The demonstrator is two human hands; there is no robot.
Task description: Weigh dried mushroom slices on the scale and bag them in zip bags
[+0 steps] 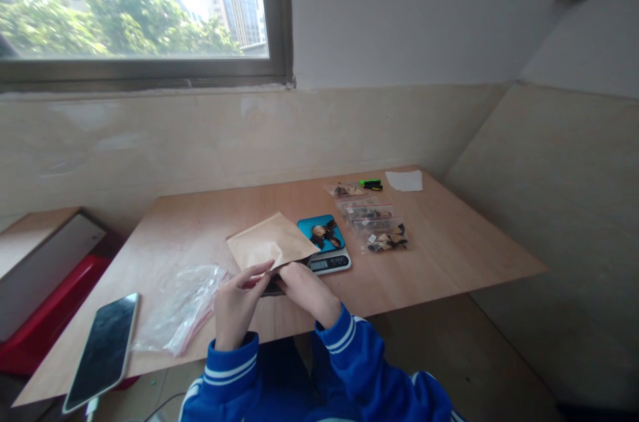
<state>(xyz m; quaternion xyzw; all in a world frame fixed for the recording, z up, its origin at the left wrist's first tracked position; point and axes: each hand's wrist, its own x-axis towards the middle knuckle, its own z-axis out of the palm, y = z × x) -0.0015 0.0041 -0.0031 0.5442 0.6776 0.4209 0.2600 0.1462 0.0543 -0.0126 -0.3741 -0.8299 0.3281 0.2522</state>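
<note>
Both hands, left hand [239, 302] and right hand [304, 289], pinch the brown envelope's [272, 243] near edge above the counter [449, 249], bare wood beyond.

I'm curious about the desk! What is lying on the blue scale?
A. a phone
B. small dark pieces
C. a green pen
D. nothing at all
B: small dark pieces lie on the blue scale, while the phone rests at the table's left edge and the green pen lies farther back.

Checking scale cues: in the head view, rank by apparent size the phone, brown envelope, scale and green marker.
1. Phone, though nearest the camera.
2. Brown envelope, similar; order with phone unsure.
3. Scale.
4. Green marker, farthest away.
</note>
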